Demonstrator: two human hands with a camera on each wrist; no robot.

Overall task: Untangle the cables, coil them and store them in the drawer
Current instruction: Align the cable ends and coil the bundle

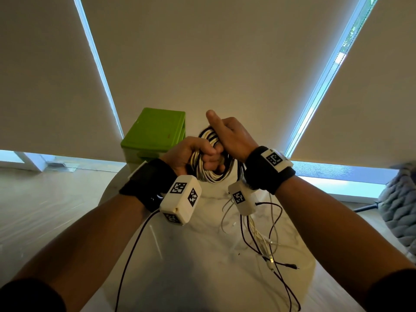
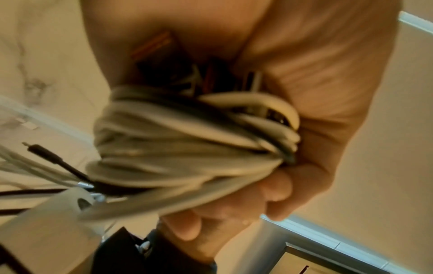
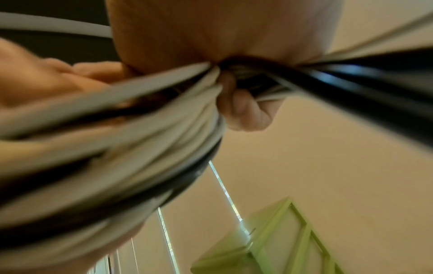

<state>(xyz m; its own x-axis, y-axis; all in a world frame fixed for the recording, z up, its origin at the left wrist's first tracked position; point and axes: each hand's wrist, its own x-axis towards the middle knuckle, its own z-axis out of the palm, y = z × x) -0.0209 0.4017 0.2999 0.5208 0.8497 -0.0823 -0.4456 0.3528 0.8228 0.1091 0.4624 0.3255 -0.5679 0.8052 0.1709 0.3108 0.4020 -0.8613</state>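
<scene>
Head view: both hands clutch one coil (image 1: 212, 174) of white and black cables above the table (image 1: 191, 255). Left hand (image 1: 193, 154) has fingers wrapped round its lower loops; right hand (image 1: 231, 136) grips the top, thumb raised. Loose ends (image 1: 267, 248) trail down onto the table. Behind stands the green drawer unit (image 1: 155, 134).

At your twelve o'clock hang three beige roller blinds (image 1: 202, 52), drawn down, with bright strips of window (image 1: 96, 64) showing in the gaps between them. At your three o'clock you have a grey chunky knitted blanket (image 1: 400, 206), partly cut off by the frame edge. A round white marble-patterned table (image 1: 191, 255) lies at your six o'clock. Pale wooden floor (image 1: 45, 194) extends to your nine o'clock.
</scene>
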